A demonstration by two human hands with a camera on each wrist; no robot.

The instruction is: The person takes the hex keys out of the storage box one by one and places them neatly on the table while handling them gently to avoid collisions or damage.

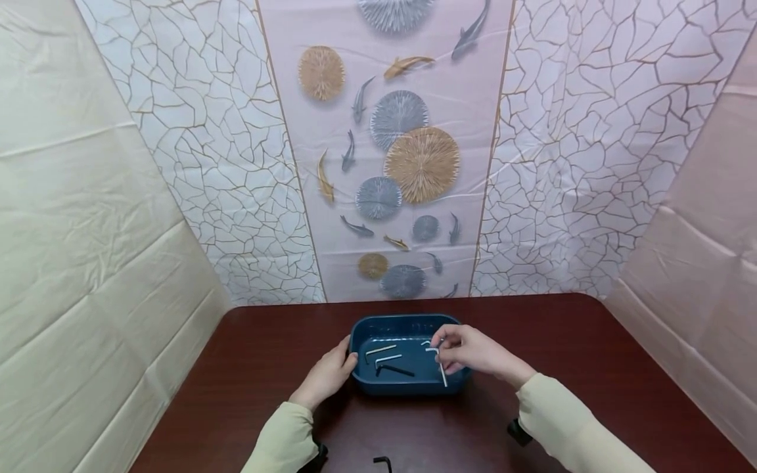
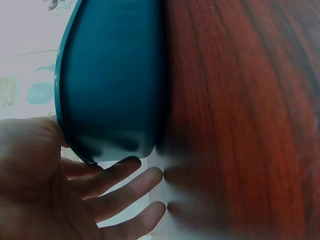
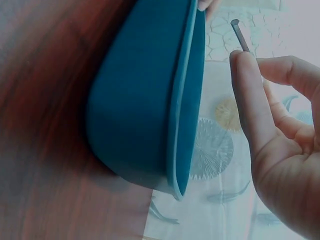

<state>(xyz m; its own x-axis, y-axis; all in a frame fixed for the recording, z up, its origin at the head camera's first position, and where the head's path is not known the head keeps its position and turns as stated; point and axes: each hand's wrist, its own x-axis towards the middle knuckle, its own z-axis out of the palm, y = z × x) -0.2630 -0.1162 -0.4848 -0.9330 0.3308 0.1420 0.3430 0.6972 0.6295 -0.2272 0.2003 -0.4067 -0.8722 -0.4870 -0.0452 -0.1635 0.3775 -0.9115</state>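
A blue rectangular tray (image 1: 408, 387) stands on the table. My left hand (image 1: 328, 371) holds its left end, the thumb over the rim and the other fingers outside, spread low against the end and the table in the left wrist view. Over the tray's right side, my right hand (image 1: 473, 351) pinches a silver hex key (image 1: 443, 376) between thumb and fingertips; one end of a key (image 3: 240, 35) sticks out past them in the right wrist view. Inside lie a yellowish hex key (image 1: 380, 350), a silver one (image 1: 388, 359) and a black one (image 1: 397, 370). Another pale piece (image 1: 426, 343) is partly hidden behind the right fingers.
One more black hex key (image 1: 384, 460) lies on the dark red wooden table (image 1: 272, 355) at the bottom edge of the head view, partly cut off. Patterned cloth (image 1: 390, 249) hangs behind the table, and pale cloth walls (image 1: 118, 295) stand at both sides.
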